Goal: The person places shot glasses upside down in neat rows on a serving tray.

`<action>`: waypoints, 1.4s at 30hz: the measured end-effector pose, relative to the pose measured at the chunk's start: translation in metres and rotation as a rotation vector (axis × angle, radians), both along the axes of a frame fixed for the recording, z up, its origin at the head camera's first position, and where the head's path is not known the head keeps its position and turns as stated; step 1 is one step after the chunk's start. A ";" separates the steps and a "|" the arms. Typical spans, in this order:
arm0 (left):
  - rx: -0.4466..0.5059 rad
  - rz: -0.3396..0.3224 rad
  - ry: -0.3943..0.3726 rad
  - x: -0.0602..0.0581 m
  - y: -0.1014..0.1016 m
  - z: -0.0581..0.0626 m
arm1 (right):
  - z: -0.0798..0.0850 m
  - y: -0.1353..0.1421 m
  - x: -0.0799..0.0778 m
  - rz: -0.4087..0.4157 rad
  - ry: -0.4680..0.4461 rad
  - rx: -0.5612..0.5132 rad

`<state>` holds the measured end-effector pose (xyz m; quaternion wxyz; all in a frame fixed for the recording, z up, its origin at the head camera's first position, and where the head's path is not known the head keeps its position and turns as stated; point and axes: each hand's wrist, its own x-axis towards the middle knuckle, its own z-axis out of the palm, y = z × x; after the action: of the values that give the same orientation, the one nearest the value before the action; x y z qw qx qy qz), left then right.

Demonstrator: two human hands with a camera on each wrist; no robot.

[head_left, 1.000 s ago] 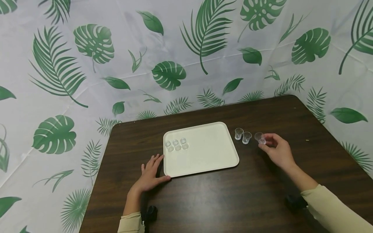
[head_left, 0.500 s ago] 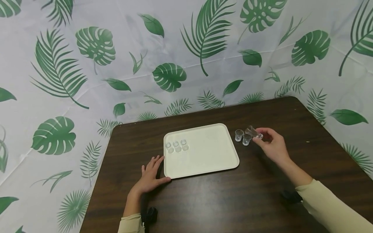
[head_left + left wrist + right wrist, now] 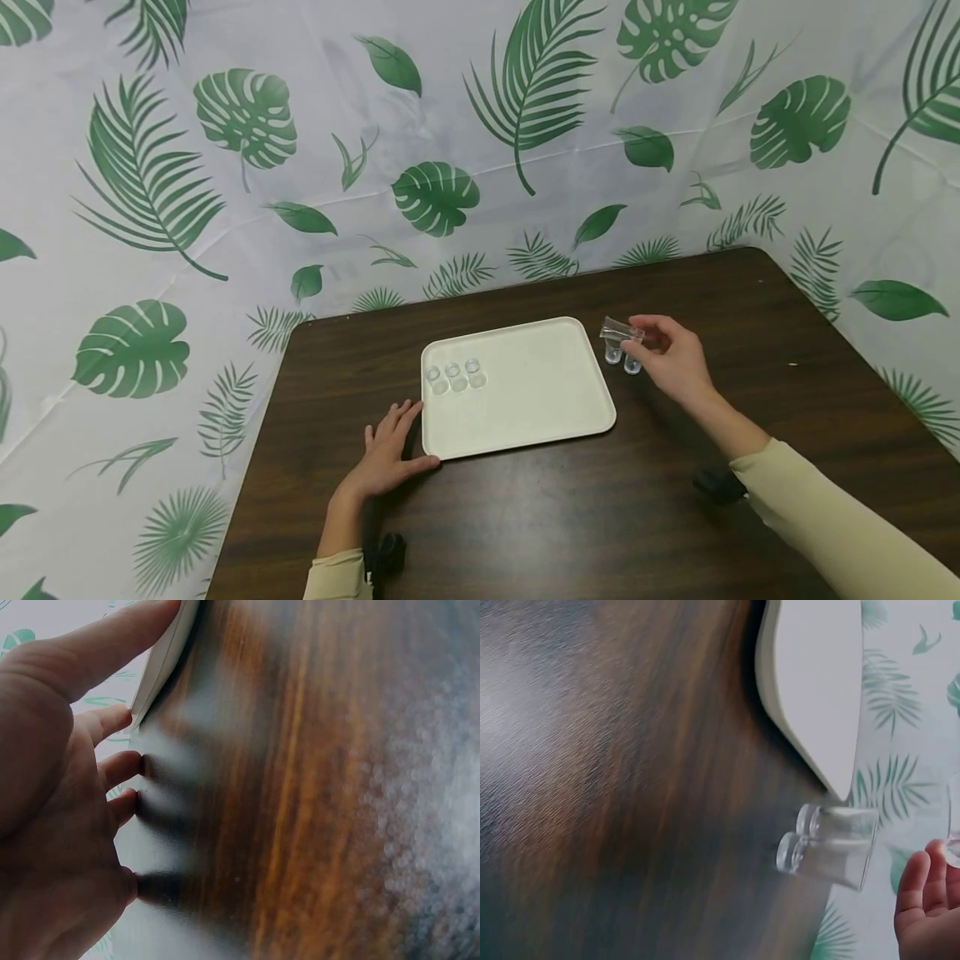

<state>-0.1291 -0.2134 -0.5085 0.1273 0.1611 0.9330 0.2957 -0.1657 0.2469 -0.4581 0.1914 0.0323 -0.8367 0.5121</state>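
Clear material for the held cup (image 3: 621,330), tipped nearly onto its side, wide mouth leftward, pinched in the fingers of the right grip (image 3: 670,358). In the head view, overlapping two standing cups (image 3: 613,355), contact hard to tell; in the right wrist view, a mere sliver at the border, apart from both. Plain there too: standing cups upright, close together, just beyond a corner of the cream tray (image 3: 540,392). From the left wrist, thumb and fingertip of the left grip (image 3: 386,454) at the tray's raised rim, fingers extended, grasping nothing. Narrow strip of dark desk (image 3: 525,525) between the tray's right edge and the standing cups; broader stretch along the near edge. In the way between right grip and tray: those standing cups. Toward the tray's left end, a row of three cups (image 3: 455,375), too faint to tell which way up. Behind the desk's far edge, a leaf-printed cloth (image 3: 345,267).
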 end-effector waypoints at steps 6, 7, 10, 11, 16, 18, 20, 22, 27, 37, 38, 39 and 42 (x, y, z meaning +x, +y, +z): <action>-0.002 -0.004 0.003 0.000 0.000 0.001 | 0.001 -0.012 -0.008 -0.018 -0.026 -0.027; 0.005 -0.005 0.008 0.000 0.001 0.001 | 0.000 -0.014 -0.010 -0.022 -0.029 -0.026; 0.008 -0.006 0.012 0.000 0.001 0.001 | -0.001 -0.021 -0.013 -0.020 -0.037 -0.016; 0.006 -0.006 0.011 0.000 0.001 0.001 | -0.001 -0.023 -0.014 -0.015 -0.038 -0.013; -0.001 0.002 0.015 0.000 0.001 0.001 | -0.003 -0.038 -0.019 0.024 -0.027 0.017; -0.003 0.004 0.021 0.000 0.001 0.001 | -0.005 -0.044 -0.021 0.040 -0.016 0.026; -0.002 0.004 0.031 0.000 0.001 0.001 | -0.008 -0.052 -0.022 0.054 -0.012 0.030; 0.010 0.005 0.037 0.000 0.002 0.001 | -0.011 -0.059 -0.024 0.062 -0.020 0.031; 0.014 0.005 0.023 -0.001 0.002 0.001 | -0.017 -0.079 -0.028 0.092 -0.036 0.066; 0.015 0.003 0.027 0.001 0.002 0.000 | -0.030 -0.116 -0.033 0.171 -0.015 0.132; 0.017 0.002 0.027 0.001 0.002 0.000 | -0.030 -0.120 -0.033 0.184 -0.012 0.136; 0.017 0.001 0.027 0.001 0.002 0.000 | -0.031 -0.123 -0.034 0.197 -0.007 0.144; 0.011 0.004 0.022 0.001 0.002 0.001 | -0.033 -0.133 -0.035 0.224 -0.014 0.191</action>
<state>-0.1284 -0.2110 -0.5078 0.1156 0.1631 0.9329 0.2996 -0.2007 0.1142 -0.4914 0.1233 0.1403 -0.8741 0.4484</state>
